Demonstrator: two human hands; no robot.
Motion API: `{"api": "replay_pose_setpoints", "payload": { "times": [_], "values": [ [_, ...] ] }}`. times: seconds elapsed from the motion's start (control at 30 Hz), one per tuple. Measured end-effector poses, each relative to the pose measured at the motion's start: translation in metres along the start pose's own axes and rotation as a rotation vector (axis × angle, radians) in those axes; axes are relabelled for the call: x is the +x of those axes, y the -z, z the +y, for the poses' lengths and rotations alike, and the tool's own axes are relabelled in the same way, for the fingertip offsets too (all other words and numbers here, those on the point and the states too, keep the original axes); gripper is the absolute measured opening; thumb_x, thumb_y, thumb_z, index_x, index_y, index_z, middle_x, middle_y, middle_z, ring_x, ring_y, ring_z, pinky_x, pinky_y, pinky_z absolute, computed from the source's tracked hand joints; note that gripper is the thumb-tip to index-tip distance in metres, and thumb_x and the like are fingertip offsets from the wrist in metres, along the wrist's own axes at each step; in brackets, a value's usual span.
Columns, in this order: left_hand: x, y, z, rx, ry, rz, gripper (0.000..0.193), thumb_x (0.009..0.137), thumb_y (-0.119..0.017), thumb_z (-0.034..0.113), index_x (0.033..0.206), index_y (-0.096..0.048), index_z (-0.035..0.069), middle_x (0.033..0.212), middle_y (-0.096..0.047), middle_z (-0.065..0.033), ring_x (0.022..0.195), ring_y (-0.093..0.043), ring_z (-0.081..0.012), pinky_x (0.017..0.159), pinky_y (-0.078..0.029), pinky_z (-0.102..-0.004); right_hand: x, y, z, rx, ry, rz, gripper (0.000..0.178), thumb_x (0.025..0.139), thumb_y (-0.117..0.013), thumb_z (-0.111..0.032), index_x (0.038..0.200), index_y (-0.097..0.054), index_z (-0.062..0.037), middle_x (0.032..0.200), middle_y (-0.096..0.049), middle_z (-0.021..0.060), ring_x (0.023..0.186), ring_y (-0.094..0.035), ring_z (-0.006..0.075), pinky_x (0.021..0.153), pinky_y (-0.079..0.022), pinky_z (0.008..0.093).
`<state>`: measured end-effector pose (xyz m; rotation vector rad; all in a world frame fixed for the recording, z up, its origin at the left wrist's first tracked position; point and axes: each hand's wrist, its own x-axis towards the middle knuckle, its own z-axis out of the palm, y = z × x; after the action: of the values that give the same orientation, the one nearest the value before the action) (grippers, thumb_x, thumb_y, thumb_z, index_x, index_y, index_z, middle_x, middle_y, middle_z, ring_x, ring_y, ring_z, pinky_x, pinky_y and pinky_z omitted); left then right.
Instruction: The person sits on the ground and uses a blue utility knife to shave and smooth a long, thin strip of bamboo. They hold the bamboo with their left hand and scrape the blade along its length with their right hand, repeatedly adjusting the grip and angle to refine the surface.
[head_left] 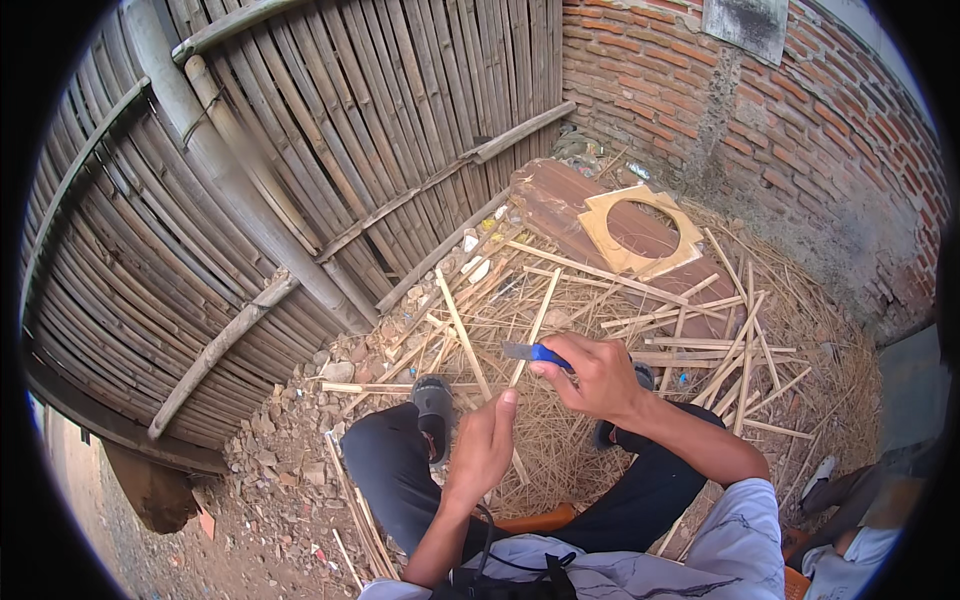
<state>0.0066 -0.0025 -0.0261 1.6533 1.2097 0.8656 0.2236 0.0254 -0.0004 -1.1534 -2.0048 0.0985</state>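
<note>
My right hand (603, 382) is closed around the blue handle of a short knife (552, 356). Its grey blade points left and lies across a thin pale bamboo strip (541, 313); whether it cuts in, I cannot tell. The near end of that strip is pinched by my left hand (482, 448), thumb uppermost, just below the blade. The strip slants away from me, up and slightly right. Beside it on the ground side lies another pale strip (462, 335).
Loose strips (745, 355) and shavings (560, 440) cover the ground between my feet. Beyond lie a brown board (560, 205) and cardboard with a round hole (610, 245). A bamboo fence (400, 110) and brick wall (800, 130) enclose the corner. Another person (850, 540) sits at right.
</note>
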Motion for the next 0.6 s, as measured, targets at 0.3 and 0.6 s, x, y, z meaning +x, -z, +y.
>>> {"api": "replay_pose_setpoints", "payload": {
  "times": [0.3, 0.6],
  "values": [
    [-0.019, 0.002, -0.025, 0.022, 0.058, -0.088, 0.051, 0.119, -0.045, 0.035, 0.090, -0.061, -0.004, 0.069, -0.054, -0.0231, 0.063, -0.053, -0.0354, 0.066, -0.043, -0.0491, 0.023, 0.034, 0.050, -0.143, -0.178, 0.212, 0.030, 0.105, -0.072, -0.030, 0.111, -0.074, -0.0006, 0.086, -0.076, 0.0179, 0.069, -0.073, 0.0367, 0.061, -0.056, 0.0440],
    [-0.008, 0.007, -0.012, 0.075, 0.025, 0.025, 0.043, 0.114, -0.060, 0.035, 0.105, -0.072, -0.005, 0.060, -0.056, -0.0185, 0.049, -0.055, -0.0303, 0.055, -0.043, -0.0445, 0.011, 0.032, 0.031, -0.109, -0.144, 0.137, 0.028, 0.104, -0.073, -0.029, 0.109, -0.073, -0.0013, 0.084, -0.075, 0.0136, 0.065, -0.073, 0.0310, 0.058, -0.055, 0.0403]
  ]
}}
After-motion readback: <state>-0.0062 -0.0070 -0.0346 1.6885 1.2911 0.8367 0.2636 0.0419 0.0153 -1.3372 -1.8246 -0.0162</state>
